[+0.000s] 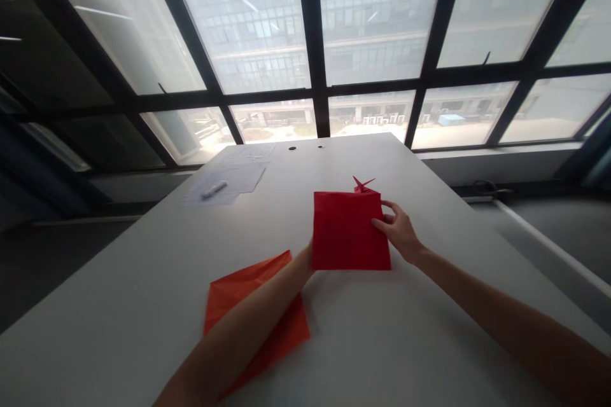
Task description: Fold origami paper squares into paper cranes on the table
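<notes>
A square sheet of red paper (pixel 351 232) is held up over the table in front of me, its face toward the camera. My right hand (pixel 398 229) grips its right edge, thumb on the near face and the index finger by the upper corner. From the lower left, my left hand (pixel 309 255) reaches behind the sheet, which covers its fingers. Just beyond the top edge stands a small folded red paper crane (pixel 363 186), partly hidden. Orange paper (pixel 229 299) lies on the table beneath my left forearm.
The white table (pixel 157 305) stretches toward large dark-framed windows (pixel 317 44). At its far left lie printed sheets (pixel 251 177) with a whitish cylindrical object (pixel 214 189) on them. Two round holes (pixel 292 149) sit near the far edge.
</notes>
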A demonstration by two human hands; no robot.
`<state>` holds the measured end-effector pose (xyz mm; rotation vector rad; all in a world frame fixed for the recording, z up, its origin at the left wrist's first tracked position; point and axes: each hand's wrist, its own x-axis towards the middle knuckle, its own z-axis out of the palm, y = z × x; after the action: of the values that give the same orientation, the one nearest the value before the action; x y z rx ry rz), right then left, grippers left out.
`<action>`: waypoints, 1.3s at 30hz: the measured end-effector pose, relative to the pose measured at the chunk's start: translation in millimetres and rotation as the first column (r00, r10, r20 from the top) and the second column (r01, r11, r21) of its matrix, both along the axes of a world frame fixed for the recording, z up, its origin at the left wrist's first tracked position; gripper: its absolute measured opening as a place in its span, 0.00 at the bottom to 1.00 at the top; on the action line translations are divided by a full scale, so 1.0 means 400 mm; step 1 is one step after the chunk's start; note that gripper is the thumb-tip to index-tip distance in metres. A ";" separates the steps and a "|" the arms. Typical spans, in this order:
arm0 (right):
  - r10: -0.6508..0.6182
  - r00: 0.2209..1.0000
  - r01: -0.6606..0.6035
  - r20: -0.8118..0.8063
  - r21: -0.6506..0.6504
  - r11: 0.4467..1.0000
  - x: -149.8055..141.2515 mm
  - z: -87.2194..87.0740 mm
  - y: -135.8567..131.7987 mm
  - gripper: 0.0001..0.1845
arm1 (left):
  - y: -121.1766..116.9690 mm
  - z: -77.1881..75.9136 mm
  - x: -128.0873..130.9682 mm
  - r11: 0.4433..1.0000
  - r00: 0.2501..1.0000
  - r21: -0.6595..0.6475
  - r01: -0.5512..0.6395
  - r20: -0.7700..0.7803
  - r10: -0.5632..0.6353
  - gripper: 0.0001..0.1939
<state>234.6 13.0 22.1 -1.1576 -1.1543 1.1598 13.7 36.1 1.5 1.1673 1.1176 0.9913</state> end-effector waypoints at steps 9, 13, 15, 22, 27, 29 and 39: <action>-0.083 0.735 0.039 0.673 0.080 0.996 0.150 -0.082 0.022 0.35 | 0.000 0.017 0.034 0.722 0.827 0.613 0.321 -0.553 0.102 0.23; -0.210 0.403 -0.134 0.891 0.285 0.949 0.105 -0.086 0.004 0.30 | -0.034 -0.012 0.057 0.622 0.492 0.398 0.674 -0.870 0.024 0.33; -0.059 0.325 -0.363 0.944 0.182 0.914 0.090 -0.089 -0.005 0.32 | -0.036 -0.027 0.054 0.617 0.382 0.306 0.725 -0.924 0.009 0.34; 0.087 0.200 -0.475 0.976 0.019 0.880 0.113 -0.106 -0.008 0.39 | -0.024 -0.045 0.033 0.627 0.317 0.274 0.729 -0.947 0.046 0.37; 0.084 0.261 -0.463 0.962 0.048 0.885 0.119 -0.102 -0.006 0.38 | -0.019 -0.036 0.036 0.652 0.361 0.295 0.699 -0.932 0.034 0.38; 0.083 0.304 -0.456 0.949 0.068 0.887 0.122 -0.101 -0.006 0.37 | -0.020 -0.030 0.037 0.666 0.402 0.329 0.669 -0.914 0.047 0.37; -0.076 0.494 -0.340 0.866 0.273 0.900 0.135 -0.114 0.001 0.19 | -0.007 -0.040 0.032 0.746 0.512 0.457 0.485 -0.840 0.182 0.27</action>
<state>288.6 13.4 -23.3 -1.3429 -2.1911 0.2900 26.5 33.4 -14.3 2.5134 1.3925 0.6076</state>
